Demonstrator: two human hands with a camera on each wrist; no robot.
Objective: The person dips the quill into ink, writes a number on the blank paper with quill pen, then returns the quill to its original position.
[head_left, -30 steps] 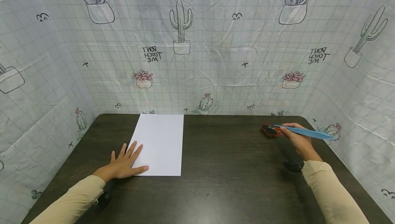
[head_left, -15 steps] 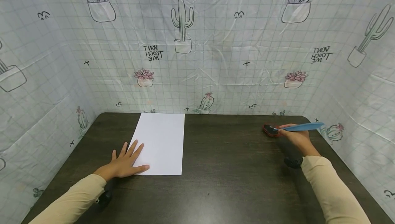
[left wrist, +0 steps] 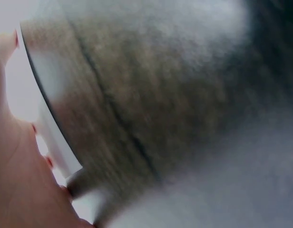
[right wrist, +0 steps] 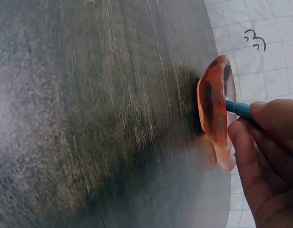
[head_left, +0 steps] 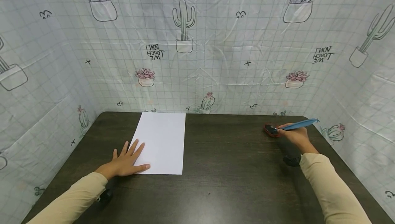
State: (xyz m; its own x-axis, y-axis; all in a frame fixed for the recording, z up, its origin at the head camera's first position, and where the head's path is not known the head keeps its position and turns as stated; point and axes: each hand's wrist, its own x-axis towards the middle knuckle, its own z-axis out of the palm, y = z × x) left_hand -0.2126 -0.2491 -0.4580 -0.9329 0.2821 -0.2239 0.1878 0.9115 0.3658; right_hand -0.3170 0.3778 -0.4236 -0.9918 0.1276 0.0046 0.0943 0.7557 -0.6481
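My left hand (head_left: 126, 163) lies flat with spread fingers on the left edge of a white sheet of paper (head_left: 163, 141). At the far right of the table, my right hand (head_left: 297, 138) pinches a blue quill-like pen (head_left: 300, 124), its broad feather-shaped end slanting up to the right. The pen's tip points into a small red translucent dish (head_left: 272, 135) with dark contents. In the right wrist view, thumb and fingers pinch the pen's barrel (right wrist: 242, 109), and the dish's rim (right wrist: 223, 95) hides its tip. The left wrist view is blurred; fingers (left wrist: 23, 156) rest on the paper.
The dark wooden table (head_left: 222, 155) stretches between the paper and the dish. A white cloth (head_left: 216, 45) printed with cacti and grid lines stands around its back and sides. Black bands (head_left: 291, 161) sit at both wrists.
My right hand has tilted the blue pen so its broad end rises and its tip goes down into the dish. The left hand stays on the paper; the view shifts slightly.
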